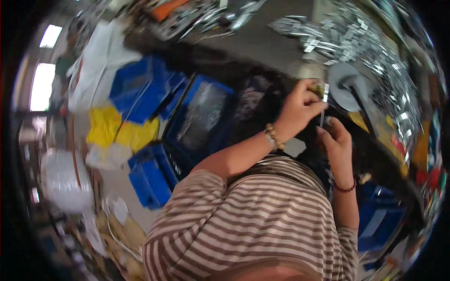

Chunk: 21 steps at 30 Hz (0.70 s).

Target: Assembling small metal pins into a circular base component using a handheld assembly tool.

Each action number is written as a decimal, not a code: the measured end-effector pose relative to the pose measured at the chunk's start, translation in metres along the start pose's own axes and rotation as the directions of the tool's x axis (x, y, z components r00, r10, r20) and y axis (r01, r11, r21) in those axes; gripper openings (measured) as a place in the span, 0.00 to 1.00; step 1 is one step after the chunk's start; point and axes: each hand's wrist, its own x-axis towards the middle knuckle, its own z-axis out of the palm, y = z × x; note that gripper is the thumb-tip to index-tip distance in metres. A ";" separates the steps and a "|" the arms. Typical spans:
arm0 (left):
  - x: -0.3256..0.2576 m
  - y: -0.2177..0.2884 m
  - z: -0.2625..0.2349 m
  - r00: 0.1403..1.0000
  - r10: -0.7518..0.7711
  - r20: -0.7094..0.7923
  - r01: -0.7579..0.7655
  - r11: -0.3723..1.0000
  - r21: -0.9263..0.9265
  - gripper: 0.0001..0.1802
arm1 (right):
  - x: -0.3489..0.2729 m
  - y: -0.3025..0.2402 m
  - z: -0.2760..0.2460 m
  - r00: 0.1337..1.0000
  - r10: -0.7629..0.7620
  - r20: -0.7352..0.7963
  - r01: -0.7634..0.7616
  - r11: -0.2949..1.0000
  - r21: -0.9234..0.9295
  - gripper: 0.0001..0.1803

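1. Grey counter (262, 44) fills the upper part of the view and is strewn with small shiny metal pieces (347, 37), heaped thickest toward the right, presumably kept within reach of the hands.
2. Blue plastic bins (140, 89) are stacked below the counter's edge at the left, with yellow ones (112, 129) wedged among them; another blue bin (379, 215) is seen at the lower right. They appear to be set low so that parts can be dropped or sorted into them.
3. A brown-and-white striped shirt (243, 225) takes up the lower middle, both forearms rising from it.
4. A round grey disc (344, 84), seemingly part of a bench tool, stands just beyond the hands.
5. The left hand (300, 110), a beaded bracelet at its wrist, is closed around a small yellowish object, held up close to the disc.
6. The right hand (335, 138) is raised just beneath, its fingers pinched on the lower end of a thin metal strip (323, 105), which is kept upright between the two hands, likely for steadying.
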 end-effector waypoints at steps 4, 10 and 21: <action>-0.009 -0.001 -0.037 0.994 0.009 -0.111 -0.025 0.989 -0.148 0.32 | -0.001 0.017 0.012 0.998 0.054 0.033 -0.054 0.998 0.013 0.23; -0.067 -0.036 -0.167 0.810 0.063 -0.583 0.039 0.986 0.160 0.29 | 0.008 0.044 0.015 0.982 0.053 0.182 -0.043 0.997 -0.058 0.24; -0.164 -0.126 -0.317 0.347 0.077 -0.935 0.664 0.683 0.303 0.25 | 0.011 0.044 0.026 0.954 0.129 0.272 -0.109 0.990 -0.086 0.20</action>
